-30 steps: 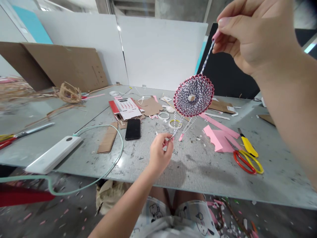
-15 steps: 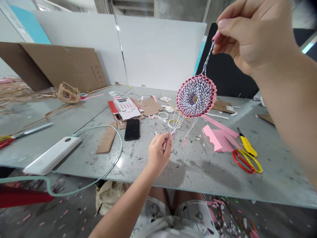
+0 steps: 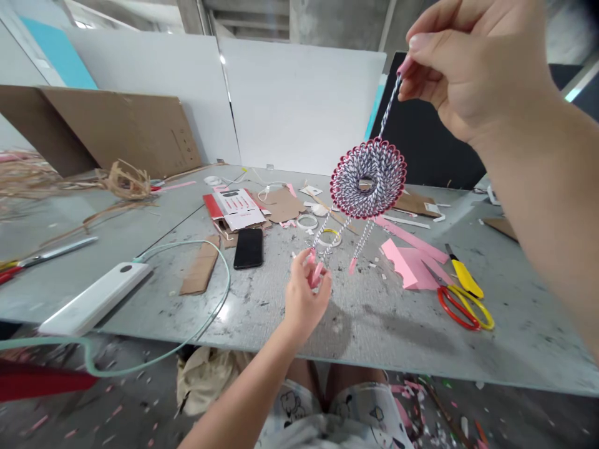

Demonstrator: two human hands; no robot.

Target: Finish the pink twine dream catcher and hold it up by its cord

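Note:
A ring-shaped ornament of black-and-white twisted cord, edged in pink-red loops, hangs in the air above the table. High at the right, my right hand pinches the pink end of its top cord. Three cords hang below the ring, each with a pink tip. My left hand is below the ring at left, its curled fingers around the pink tips of two hanging cords. The third hanging cord dangles free to the right of that hand.
On the grey table lie red-and-yellow scissors, a yellow cutter, pink paper, tape rolls, a black phone and a white power bank with a green cable. A cardboard box stands back left.
My left hand's fingers have loosened and shifted to the cords' pink tips, and the bunched cords have spread apart. The ring has turned slightly, showing less of its pink edge. My right hand keeps its pinch.

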